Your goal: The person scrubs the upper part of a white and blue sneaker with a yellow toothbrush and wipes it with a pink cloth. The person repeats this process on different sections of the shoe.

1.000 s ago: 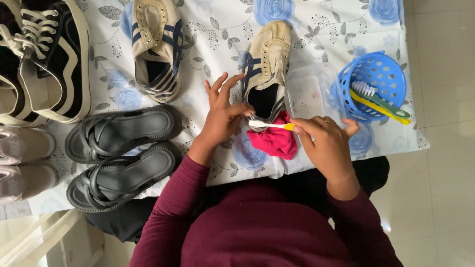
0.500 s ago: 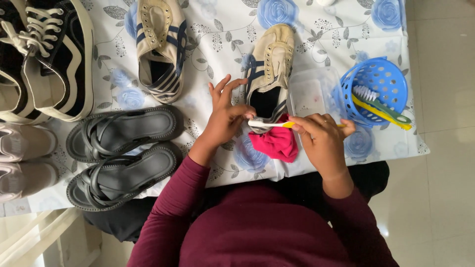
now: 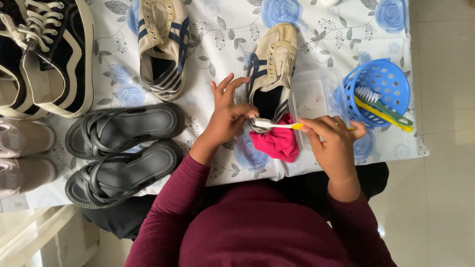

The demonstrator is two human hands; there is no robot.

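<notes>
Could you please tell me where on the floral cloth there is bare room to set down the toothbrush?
Bare cloth lies between the two beige shoes, and along the top edge above the blue basket. The left side is crowded with sandals and black sneakers; a clear tub fills the gap beside the basket.

Grey sandals (image 3: 123, 153), black sneakers (image 3: 47, 54), blue basket (image 3: 391, 79).

A table (image 3: 396, 148) wore a white cloth with blue roses. The floor (image 3: 445, 198) was pale, shiny tile. Something white and wooden (image 3: 29, 237) stood beside the table.
</notes>
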